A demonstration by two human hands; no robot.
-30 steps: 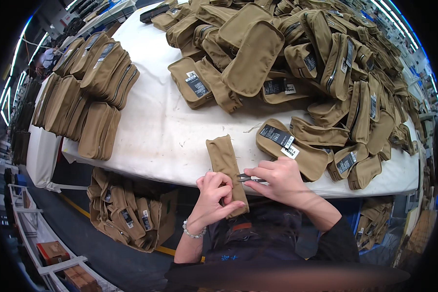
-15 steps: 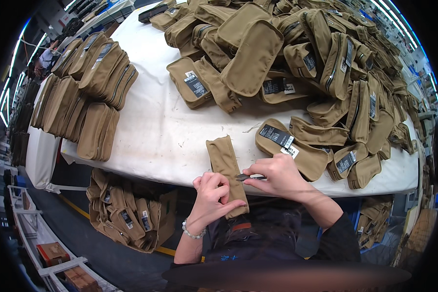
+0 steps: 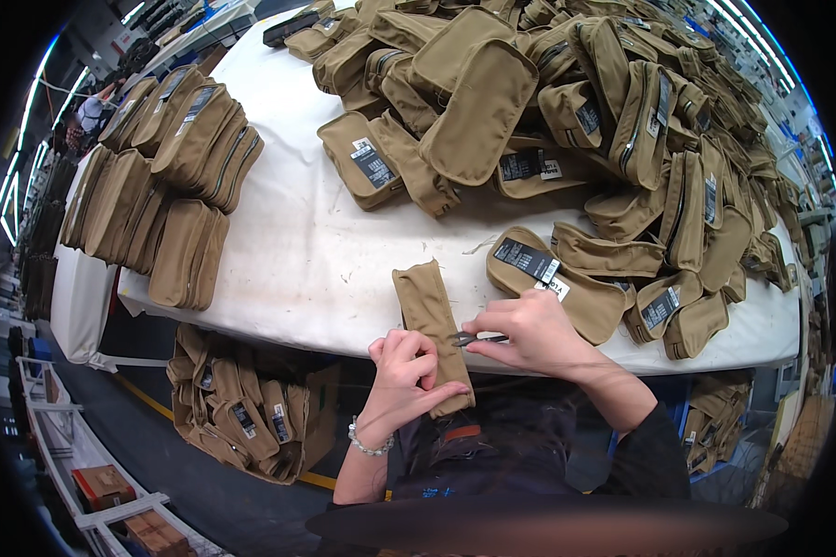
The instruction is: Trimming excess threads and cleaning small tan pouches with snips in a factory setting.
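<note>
- Now we pinch the near end of the tan fabric pouch (image 3: 430,330) in our left hand (image 3: 401,376), fingers closed on it, at the front edge of the white counter (image 3: 279,269).
- Our right hand (image 3: 520,332) grips small metal snips (image 3: 464,340), tips at the pouch's right edge.
- We judge it best to keep the fabric taut and cut only loose thread, clear of the seam.
- Piled finished pouches (image 3: 622,121) lie beyond.
</note>
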